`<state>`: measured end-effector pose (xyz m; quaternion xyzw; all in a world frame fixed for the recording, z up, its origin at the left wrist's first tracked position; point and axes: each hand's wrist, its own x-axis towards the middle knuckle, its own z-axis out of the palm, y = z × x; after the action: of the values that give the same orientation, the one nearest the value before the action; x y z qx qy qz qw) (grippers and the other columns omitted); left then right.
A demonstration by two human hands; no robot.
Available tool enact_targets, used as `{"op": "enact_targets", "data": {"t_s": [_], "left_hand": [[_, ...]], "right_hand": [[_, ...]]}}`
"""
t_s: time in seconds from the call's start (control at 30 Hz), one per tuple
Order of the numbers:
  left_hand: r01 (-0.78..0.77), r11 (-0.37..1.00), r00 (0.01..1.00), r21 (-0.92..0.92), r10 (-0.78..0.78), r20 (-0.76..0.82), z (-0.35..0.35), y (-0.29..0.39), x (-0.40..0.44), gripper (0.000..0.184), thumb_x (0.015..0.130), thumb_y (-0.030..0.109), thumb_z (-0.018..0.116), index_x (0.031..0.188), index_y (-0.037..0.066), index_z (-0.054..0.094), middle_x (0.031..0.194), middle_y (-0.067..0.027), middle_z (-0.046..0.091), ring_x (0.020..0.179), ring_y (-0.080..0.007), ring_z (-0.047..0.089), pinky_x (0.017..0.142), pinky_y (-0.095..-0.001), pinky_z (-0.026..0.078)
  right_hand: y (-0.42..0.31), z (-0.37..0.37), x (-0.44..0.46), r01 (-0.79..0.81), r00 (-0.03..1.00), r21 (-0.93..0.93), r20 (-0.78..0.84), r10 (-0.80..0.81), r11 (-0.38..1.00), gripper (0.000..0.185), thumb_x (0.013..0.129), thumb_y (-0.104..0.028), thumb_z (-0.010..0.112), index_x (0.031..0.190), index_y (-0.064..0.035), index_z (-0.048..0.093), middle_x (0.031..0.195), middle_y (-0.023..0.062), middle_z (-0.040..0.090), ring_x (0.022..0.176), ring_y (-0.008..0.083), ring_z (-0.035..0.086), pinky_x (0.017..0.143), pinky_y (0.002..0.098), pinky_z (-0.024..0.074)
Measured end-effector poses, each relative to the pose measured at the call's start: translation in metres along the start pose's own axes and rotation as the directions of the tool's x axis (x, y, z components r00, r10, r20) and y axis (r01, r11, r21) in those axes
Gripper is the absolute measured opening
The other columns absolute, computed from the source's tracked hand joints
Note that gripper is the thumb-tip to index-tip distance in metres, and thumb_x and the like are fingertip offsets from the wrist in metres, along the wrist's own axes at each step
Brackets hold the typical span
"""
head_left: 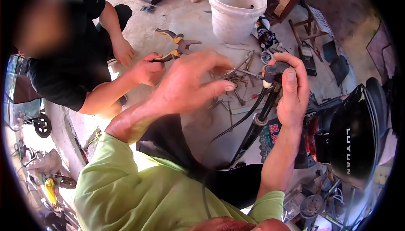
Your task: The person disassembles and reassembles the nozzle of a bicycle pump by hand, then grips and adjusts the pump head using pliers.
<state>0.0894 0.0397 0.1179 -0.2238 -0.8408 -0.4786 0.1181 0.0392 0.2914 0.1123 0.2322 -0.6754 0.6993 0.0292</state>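
Note:
My right hand (pixel 292 89) is closed around a dark, worn fitting (pixel 277 69) with a pale tip, at the top of a black tube (pixel 249 136) that slants down to the left. A thin black cable (pixel 240 123) curves away beside the tube. Nothing shows between the thumb and fingers of my left hand (pixel 225 74), which are spread apart to the left of the fitting. Just behind that hand, yellow-and-black pliers (pixel 182 47) stand open in the hand of another person (pixel 147 68) in a black shirt.
Loose metal tools (pixel 238 77) lie on the concrete floor, below a white bucket (pixel 234 20). A black rounded case (pixel 348 138) marked LUYUAN stands at the right. Metal parts (pixel 312 205) are piled at the lower right, and a small black wheel (pixel 42 125) is at the left.

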Motion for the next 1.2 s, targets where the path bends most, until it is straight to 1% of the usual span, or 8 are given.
{"op": "enact_targets", "data": {"t_s": [0.1,0.2,0.5,0.6,0.67,0.83,0.97,1.2], "left_hand": [[0.072,0.860,0.995,0.505,-0.026,-0.098,-0.041,-0.023,-0.013,0.070,0.074,0.018,0.088,0.136,0.007,0.057,0.136,-0.0175,0.057,0.127,-0.0374,0.055,0.103,-0.0437,0.047],[0.076,0.739,0.997,0.669,-0.079,-0.026,-0.049,-0.075,-0.024,0.079,0.075,0.020,0.085,0.144,0.010,0.049,0.146,-0.0171,0.048,0.137,-0.0364,0.045,0.112,-0.0483,0.038],[-0.016,0.701,0.990,0.713,-0.091,0.111,-0.005,-0.156,0.008,0.051,0.078,0.015,0.075,0.126,0.008,0.059,0.126,-0.0144,0.056,0.124,-0.0378,0.051,0.106,-0.0497,0.038],[-0.038,0.808,0.991,0.588,-0.045,0.126,-0.010,-0.148,0.008,0.043,0.087,0.017,0.073,0.127,0.007,0.061,0.121,-0.0115,0.061,0.116,-0.0309,0.058,0.101,-0.0442,0.045],[0.235,0.965,0.969,0.116,-0.242,0.048,-0.016,-0.124,0.006,0.041,0.096,0.024,0.067,0.131,0.005,0.059,0.117,-0.0105,0.063,0.109,-0.0263,0.060,0.095,-0.0399,0.048],[0.304,0.479,0.939,-0.824,-0.297,0.174,-0.028,-0.056,-0.014,0.055,0.103,0.044,0.060,0.131,-0.002,0.058,0.107,-0.0168,0.066,0.099,-0.0238,0.065,0.084,-0.0367,0.054],[0.647,0.048,0.718,-0.761,-0.372,0.588,0.012,-0.043,-0.086,0.061,0.100,0.048,0.063,0.134,-0.002,0.053,0.103,-0.0202,0.069,0.089,-0.0285,0.071,0.082,-0.0388,0.057],[0.857,-0.097,0.472,-0.506,-0.245,0.847,0.082,-0.037,-0.232,0.061,0.098,0.024,0.071,0.147,0.001,0.042,0.120,-0.0201,0.068,0.105,-0.0285,0.069,0.097,-0.0400,0.053]], "right_hand": [[-0.001,-0.006,-0.003,-0.005,1.000,0.003,-0.022,0.005,1.000,0.045,0.106,-0.036,0.052,0.129,0.0026,0.057,0.107,0.0093,0.065,0.094,0.0161,0.065,0.086,0.0291,0.0516],[-0.008,-0.007,-0.006,-0.012,1.000,-0.007,-0.023,0.012,1.000,0.046,0.106,-0.036,0.051,0.129,0.0032,0.057,0.107,0.0101,0.065,0.094,0.0167,0.065,0.086,0.0295,0.0520],[-0.025,-0.012,-0.017,-0.024,1.000,-0.071,-0.012,0.023,0.997,0.049,0.105,-0.038,0.051,0.130,0.0040,0.056,0.107,0.0117,0.065,0.097,0.0197,0.064,0.089,0.0326,0.0517],[-0.023,-0.018,-0.016,0.038,0.999,-0.106,0.003,-0.038,0.994,0.051,0.105,-0.041,0.052,0.130,0.0039,0.056,0.107,0.0116,0.065,0.097,0.0199,0.064,0.088,0.0329,0.0517],[-0.021,-0.020,-0.016,0.063,0.998,-0.126,0.004,-0.063,0.990,0.053,0.105,-0.042,0.051,0.131,0.0039,0.056,0.107,0.0117,0.065,0.097,0.0199,0.064,0.089,0.0328,0.0517],[-0.014,-0.023,-0.011,0.027,0.999,-0.089,-0.044,-0.031,0.996,0.050,0.106,-0.038,0.049,0.133,0.0047,0.055,0.108,0.0119,0.065,0.099,0.0191,0.064,0.091,0.0319,0.0510],[-0.020,-0.023,-0.012,0.007,0.999,-0.112,-0.045,-0.012,0.994,0.051,0.106,-0.039,0.048,0.132,0.0048,0.056,0.110,0.0124,0.066,0.102,0.0191,0.065,0.094,0.0315,0.0499],[-0.022,-0.032,-0.011,0.048,0.996,-0.053,-0.070,-0.052,0.997,0.047,0.107,-0.040,0.053,0.130,0.0012,0.059,0.109,0.0074,0.066,0.098,0.0131,0.063,0.088,0.0282,0.0503]]}}
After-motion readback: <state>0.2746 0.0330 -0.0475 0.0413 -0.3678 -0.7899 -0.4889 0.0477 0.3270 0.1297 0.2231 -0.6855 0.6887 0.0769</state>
